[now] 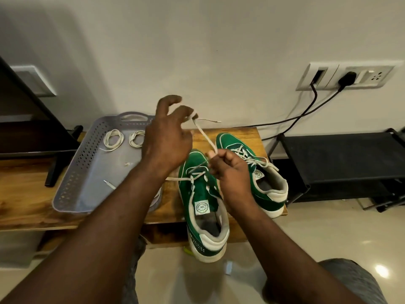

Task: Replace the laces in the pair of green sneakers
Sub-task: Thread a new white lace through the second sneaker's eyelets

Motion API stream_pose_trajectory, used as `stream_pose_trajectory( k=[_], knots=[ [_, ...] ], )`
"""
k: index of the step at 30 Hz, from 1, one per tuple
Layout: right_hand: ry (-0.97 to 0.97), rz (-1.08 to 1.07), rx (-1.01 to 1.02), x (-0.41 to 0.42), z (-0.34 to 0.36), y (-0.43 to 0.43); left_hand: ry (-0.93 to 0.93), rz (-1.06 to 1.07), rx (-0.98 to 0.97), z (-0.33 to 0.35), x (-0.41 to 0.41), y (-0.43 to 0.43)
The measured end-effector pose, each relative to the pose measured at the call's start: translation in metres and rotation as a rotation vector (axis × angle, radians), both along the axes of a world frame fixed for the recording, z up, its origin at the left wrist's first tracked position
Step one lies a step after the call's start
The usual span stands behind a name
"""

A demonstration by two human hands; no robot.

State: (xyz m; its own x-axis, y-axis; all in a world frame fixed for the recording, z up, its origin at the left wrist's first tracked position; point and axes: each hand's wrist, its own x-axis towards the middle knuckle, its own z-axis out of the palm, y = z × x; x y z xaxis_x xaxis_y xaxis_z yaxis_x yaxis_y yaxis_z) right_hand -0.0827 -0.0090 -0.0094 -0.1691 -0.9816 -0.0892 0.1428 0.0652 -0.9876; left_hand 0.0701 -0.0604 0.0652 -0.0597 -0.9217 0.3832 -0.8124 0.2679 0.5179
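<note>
Head view shows the limp, light lace (203,134) of the near sneaker (202,194) on the worktop (245,137) pinched by left grip (168,137) and right grip (230,172), likely best held near its stiff tip.

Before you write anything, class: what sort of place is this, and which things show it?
Probably a room in a home: a wall socket panel, a low wooden table holding green sneakers, and a black rack on the glossy floor.
</note>
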Motion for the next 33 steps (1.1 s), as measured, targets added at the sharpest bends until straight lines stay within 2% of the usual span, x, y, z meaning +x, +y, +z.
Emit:
stream_pose_trajectory(
  k=[3, 5, 7, 9, 11, 17, 22, 24, 26, 28, 31, 33],
  knots=[
    [-0.211, -0.052, 0.069, -0.012, 0.001, 0.007, -0.006, 0.142, 0.126, -0.008, 0.006, -0.007],
    [-0.256, -0.058, 0.085, -0.018, 0.002, 0.012, -0.04, 0.108, 0.156, -0.013, 0.005, -0.007],
    [-0.279, -0.057, 0.082, -0.021, 0.003, 0.016, -0.097, 0.041, 0.293, -0.021, 0.003, -0.006],
    [-0.316, -0.059, 0.074, -0.023, 0.007, 0.018, -0.214, -0.04, 0.471, -0.033, 0.001, -0.005],
    [-0.346, -0.064, 0.068, -0.024, 0.012, 0.019, -0.327, -0.103, 0.527, -0.042, -0.002, -0.004],
    [-0.342, -0.077, 0.091, -0.031, 0.022, 0.02, -0.331, -0.343, 0.596, -0.05, -0.012, -0.009],
    [-0.275, -0.138, 0.132, -0.04, 0.022, 0.021, -0.152, -0.397, 0.712, -0.042, -0.008, -0.011],
    [-0.149, -0.206, 0.163, -0.042, 0.022, 0.022, -0.106, -0.411, 0.722, -0.042, -0.005, -0.009],
    [0.174, -0.371, 0.141, -0.042, 0.02, 0.027, -0.085, -0.418, 0.709, -0.043, -0.004, -0.008],
    [0.479, -0.476, -0.035, -0.04, 0.021, 0.032, -0.049, -0.433, 0.699, -0.042, -0.004, -0.007],
    [0.856, -0.294, -0.234, -0.034, 0.016, 0.026, -0.012, -0.469, 0.673, -0.041, -0.004, -0.005],
    [1.04, -0.057, -0.163, -0.031, 0.009, 0.019, -0.002, -0.486, 0.663, -0.041, -0.006, -0.004]
  ],
)
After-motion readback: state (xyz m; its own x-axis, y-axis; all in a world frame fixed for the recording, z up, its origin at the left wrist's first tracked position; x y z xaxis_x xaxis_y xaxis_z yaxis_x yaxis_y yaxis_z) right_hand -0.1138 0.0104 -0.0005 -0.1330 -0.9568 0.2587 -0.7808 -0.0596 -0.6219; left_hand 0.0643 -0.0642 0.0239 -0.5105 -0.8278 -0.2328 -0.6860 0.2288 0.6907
